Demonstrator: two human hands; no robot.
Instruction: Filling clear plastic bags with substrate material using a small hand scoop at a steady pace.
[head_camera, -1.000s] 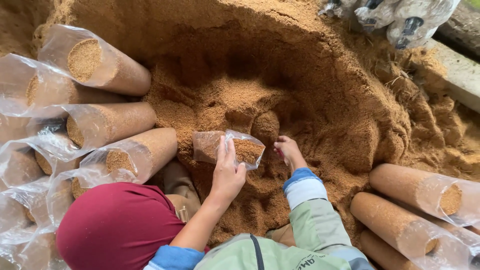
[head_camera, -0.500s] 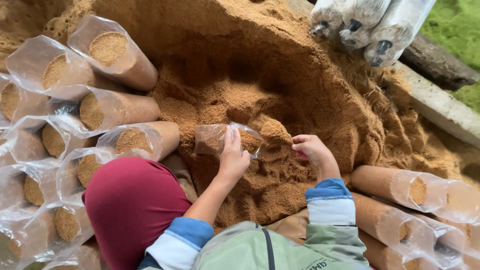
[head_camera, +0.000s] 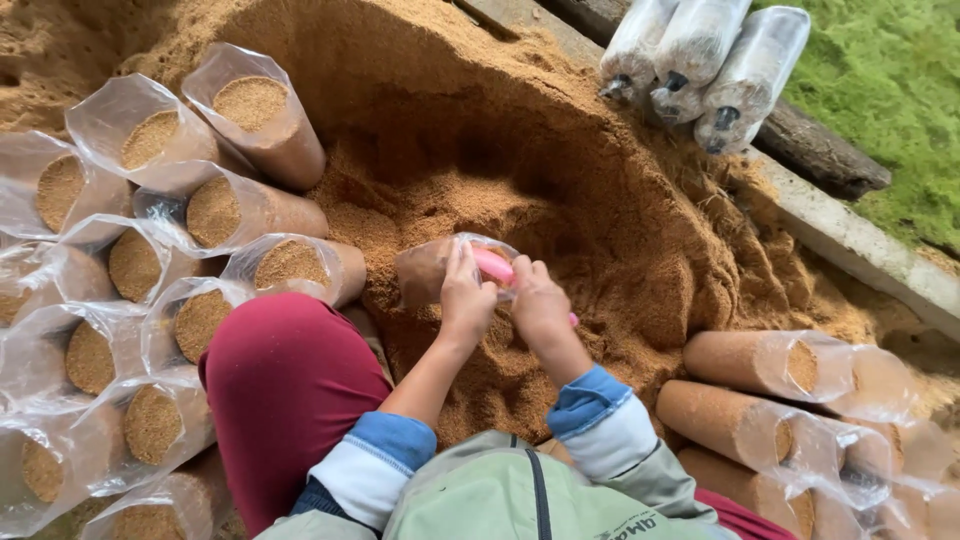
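— Looking down at the sawdust heap (head_camera: 420, 130): where is the bag being filled?

— Right at the foot of the hollow dug into the heap. The clear plastic bag (head_camera: 425, 272) lies on its side, partly filled with sawdust, mouth turned toward the hands. The left hand (head_camera: 466, 297) is clamped around the bag's open edge, fingers curled over the plastic.

— And the other hand?

— The right hand (head_camera: 540, 305) sits just beside the left, closed around a pink scoop (head_camera: 493, 264) whose front end pokes into the bag's mouth. A bit of pink also shows under the palm.

— How much room is there around them?

— Tight at the sides. To the left, filled bags (head_camera: 215, 210) are stacked with open tops up, the nearest one touching the person's dark red knee (head_camera: 285, 380). To the right, more packed bags (head_camera: 770, 362) lie on their sides. Ahead, the dug wall of sawdust rises steeply, so the open space is only the hollow itself.

— What marks the far edge?

— A concrete kerb (head_camera: 850, 240) runs along the heap's right side, with capped white bags (head_camera: 690, 60) resting at its top and grass (head_camera: 880, 90) beyond.
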